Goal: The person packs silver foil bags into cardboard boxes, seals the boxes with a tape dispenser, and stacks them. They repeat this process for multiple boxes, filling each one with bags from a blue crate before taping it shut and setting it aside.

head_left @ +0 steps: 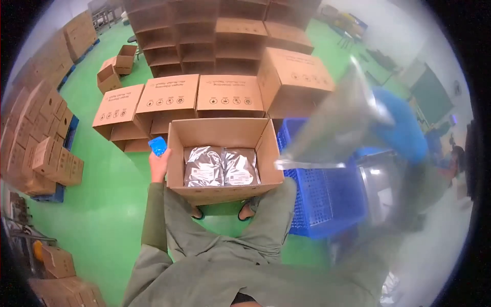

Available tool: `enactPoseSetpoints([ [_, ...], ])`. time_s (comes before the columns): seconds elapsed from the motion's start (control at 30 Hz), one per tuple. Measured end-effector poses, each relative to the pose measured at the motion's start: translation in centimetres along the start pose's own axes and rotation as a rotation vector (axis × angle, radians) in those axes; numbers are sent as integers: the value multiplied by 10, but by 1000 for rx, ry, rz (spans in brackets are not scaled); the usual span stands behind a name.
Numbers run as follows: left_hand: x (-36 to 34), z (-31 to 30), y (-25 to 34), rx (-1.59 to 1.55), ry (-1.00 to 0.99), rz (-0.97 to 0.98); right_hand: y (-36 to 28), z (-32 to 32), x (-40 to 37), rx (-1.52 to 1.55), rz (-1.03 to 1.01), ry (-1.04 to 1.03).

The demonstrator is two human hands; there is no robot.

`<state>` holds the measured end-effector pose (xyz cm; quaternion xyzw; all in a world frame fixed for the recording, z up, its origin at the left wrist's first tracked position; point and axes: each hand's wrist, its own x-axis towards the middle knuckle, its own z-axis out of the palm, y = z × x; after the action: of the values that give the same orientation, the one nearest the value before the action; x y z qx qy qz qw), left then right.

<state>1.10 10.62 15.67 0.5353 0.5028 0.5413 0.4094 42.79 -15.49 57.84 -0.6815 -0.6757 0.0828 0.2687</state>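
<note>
An open cardboard box stands between the person's knees, with two silver foil bags lying side by side inside. At the box's left wall is my left hand, closed round a small blue item. My right hand, seen as a blue, motion-smeared shape on the right, grips a large silver bag by its upper end. That bag hangs tilted above a blue basket, to the right of the box; its outline is blurred.
Upright cartons stand in a row just behind the box, with stacked open cartons beyond. More boxes sit on blue pallets at the left. Other silver bags are right of the basket. A blurred person is at the far right.
</note>
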Motion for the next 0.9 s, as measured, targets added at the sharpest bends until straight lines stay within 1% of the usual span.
enactPoseSetpoints([
  [0.07, 3, -1, -4, 4, -9, 11, -11, 3, 43, -147, -127, -165],
  [0.13, -3, -3, 9, 23, 4, 14, -22, 39, 65, -55, -292, -30],
  [0.2, -4, -2, 16, 47, 17, 16, -22, 73, 96, 14, -374, -109],
  [0.27, -2, 1, 10, 54, 34, -10, -34, 118, 107, -259, -178, -124],
  [0.33, -5, 1, 14, 44, 54, 5, -5, 175, 96, -529, -256, -314],
  [0.4, -10, 3, 17, 31, 62, 13, 1, 225, 54, -620, -324, -674],
  [0.47, -9, 3, 19, -45, 56, 54, 53, 257, 42, -300, -153, -1154],
  [0.5, -8, 2, 17, -48, 55, 42, 45, 257, 46, -301, -147, -1164],
  [0.57, -6, 5, 13, 3, 15, 50, 24, 254, 62, -545, -195, -907],
  [0.6, -8, 6, 12, 6, 4, 41, 26, 261, 67, -538, -185, -914],
  [0.67, -10, 8, 13, -16, 45, 50, 35, 282, 75, -334, -207, -699],
  [0.7, -11, 8, 16, -11, 36, 54, 42, 303, 75, -327, -201, -694],
  [0.77, -12, 10, 21, 0, 64, 25, 71, 363, 70, -572, -441, -478],
  [0.8, -10, 10, 21, 5, 65, 32, 95, 397, 61, -568, -443, -471],
  [0.83, -8, 9, 19, -5, 57, 20, 121, 435, 46, -611, -472, -526],
  [0.87, -10, 10, 17, -14, 48, 4, 136, 456, 34, -654, -500, -586],
  [0.9, -12, 11, 18, -23, 51, -15, 140, 459, 30, -651, -498, -590],
])
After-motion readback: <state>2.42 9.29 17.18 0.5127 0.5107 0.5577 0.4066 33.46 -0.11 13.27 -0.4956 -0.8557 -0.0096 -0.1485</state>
